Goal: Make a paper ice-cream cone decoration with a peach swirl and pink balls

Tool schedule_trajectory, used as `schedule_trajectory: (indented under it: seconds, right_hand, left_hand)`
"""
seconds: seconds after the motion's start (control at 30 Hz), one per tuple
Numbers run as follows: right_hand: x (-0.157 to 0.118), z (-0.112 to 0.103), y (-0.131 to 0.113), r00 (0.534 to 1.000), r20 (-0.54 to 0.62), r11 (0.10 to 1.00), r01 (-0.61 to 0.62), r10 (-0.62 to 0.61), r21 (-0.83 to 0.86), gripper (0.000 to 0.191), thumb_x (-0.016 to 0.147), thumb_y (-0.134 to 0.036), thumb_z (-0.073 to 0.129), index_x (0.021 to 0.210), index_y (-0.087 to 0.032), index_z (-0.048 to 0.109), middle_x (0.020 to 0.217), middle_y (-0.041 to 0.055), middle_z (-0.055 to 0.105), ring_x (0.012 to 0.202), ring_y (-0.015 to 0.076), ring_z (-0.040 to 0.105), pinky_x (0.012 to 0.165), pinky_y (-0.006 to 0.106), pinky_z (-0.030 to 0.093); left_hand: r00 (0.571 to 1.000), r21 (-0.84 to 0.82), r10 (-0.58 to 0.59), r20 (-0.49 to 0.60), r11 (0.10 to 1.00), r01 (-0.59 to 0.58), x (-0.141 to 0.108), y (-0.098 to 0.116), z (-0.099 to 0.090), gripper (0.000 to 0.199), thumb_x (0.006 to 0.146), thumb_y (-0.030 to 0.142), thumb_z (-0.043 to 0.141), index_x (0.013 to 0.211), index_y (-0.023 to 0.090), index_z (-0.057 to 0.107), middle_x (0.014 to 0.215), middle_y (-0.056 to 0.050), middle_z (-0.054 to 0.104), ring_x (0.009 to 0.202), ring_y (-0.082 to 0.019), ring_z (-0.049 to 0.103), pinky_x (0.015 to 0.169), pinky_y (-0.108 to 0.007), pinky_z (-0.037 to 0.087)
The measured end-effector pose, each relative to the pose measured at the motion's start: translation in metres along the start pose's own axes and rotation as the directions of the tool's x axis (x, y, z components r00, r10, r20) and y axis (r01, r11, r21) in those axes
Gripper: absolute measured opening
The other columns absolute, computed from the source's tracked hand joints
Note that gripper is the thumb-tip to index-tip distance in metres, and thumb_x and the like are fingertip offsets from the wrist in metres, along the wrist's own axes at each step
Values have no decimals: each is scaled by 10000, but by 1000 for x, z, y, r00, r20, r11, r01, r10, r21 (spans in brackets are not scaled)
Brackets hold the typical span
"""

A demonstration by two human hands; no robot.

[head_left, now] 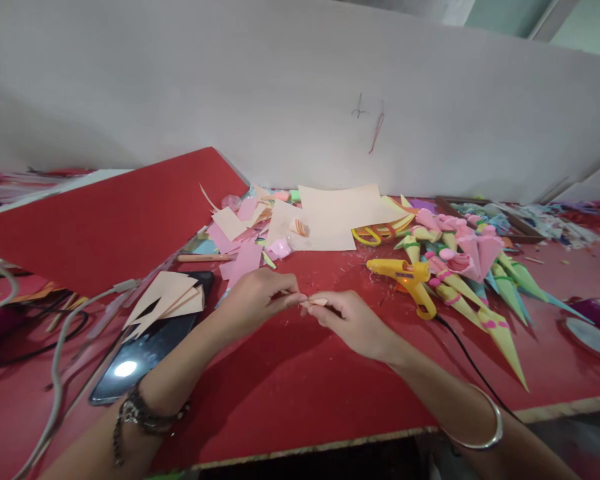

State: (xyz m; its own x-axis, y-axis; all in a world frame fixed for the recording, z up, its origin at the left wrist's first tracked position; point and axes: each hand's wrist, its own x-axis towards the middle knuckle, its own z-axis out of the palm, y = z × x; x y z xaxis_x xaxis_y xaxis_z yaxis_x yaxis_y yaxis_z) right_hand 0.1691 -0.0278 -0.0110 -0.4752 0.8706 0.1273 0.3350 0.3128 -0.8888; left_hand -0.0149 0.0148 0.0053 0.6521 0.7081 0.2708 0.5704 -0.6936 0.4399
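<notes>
My left hand (260, 300) and my right hand (353, 320) meet over the middle of the red table (300, 400). Between their fingertips is a small cream paper piece (316, 302), pinched from both sides. Its exact shape is partly covered by my fingers. To the right of my right hand lies a yellow glue gun (405, 277) with a black cable. Behind my hands are a large cream paper sheet (330, 217) and a small roll of cream strips (299, 228). Cut cream pieces (173, 297) rest on a dark phone (140, 360) beside my left forearm.
Paper cones (503, 333) in yellow, pink and blue are piled at the right. Yellow-handled scissors (367, 236) lie near the sheet. Pink paper scraps (247, 260) sit behind my left hand. A red board (105, 220) leans at the left, above a white cable (57, 360).
</notes>
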Motion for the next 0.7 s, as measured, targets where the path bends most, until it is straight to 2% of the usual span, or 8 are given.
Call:
schedule_trajectory:
  seconds: [0.1,0.2,0.27,0.37,0.43,0.53,0.63,0.7]
  right_hand:
    - [-1,3,-1,997,-54,984,52,-62,-170,243,877,-291,400,891,-174,612,819,25,652,733,113,576,673,209,391]
    - [-2,4,1,996,-53,920,52,-78,-389,282,898,-304,355,901,-178,607,820,36,671,721,124,601,632,209,387]
    - [-4,6,3,992,-48,804,67,-118,-591,297,906,-291,332,879,-177,605,764,36,668,670,129,600,572,213,358]
    - [-5,8,6,977,-46,579,86,-209,-811,289,907,-248,323,865,-175,600,662,31,639,591,128,576,503,227,290]
    - [-5,8,5,973,-61,525,67,-222,-849,298,907,-237,316,841,-174,600,630,29,621,571,127,562,488,237,263]
    - [-4,6,1,986,-100,691,18,-131,-723,309,910,-278,315,832,-180,597,686,27,631,597,118,555,503,228,283]
    - [-2,0,-3,999,-41,938,-25,11,-346,347,909,-341,308,787,-165,581,607,-12,570,543,83,502,513,194,315]
    - [0,-3,-4,994,75,993,-79,86,-83,369,903,-369,309,750,-150,565,516,-47,476,463,63,424,477,177,308]
  left_hand:
    - [1000,73,21,6,997,-21,0,-2,2,428,836,437,390,518,163,474,450,38,448,456,-85,377,481,-217,235]
    - [994,-38,-100,34,994,102,-1,2,4,470,849,436,338,467,164,374,394,49,380,403,-74,346,454,-214,229]
    - [964,-184,-234,124,950,254,-1,6,4,469,851,439,318,466,173,349,354,56,367,366,-71,349,434,-204,246]
    - [875,-358,-351,333,812,461,-1,10,6,468,843,477,301,479,187,349,298,71,352,305,-70,328,409,-196,277]
    - [849,-394,-377,371,764,511,-1,12,6,472,845,489,281,484,192,346,285,74,351,291,-73,326,410,-196,292]
    - [915,-310,-326,236,867,389,-1,12,5,459,857,446,286,496,185,396,358,46,446,370,-86,411,464,-199,311]
    - [986,-99,-122,117,986,134,-1,8,2,362,839,389,378,582,180,523,512,17,548,500,-106,466,521,-210,298]
    - [994,0,-15,113,1000,15,0,5,0,334,832,385,407,612,186,560,533,13,547,525,-114,455,542,-217,288]
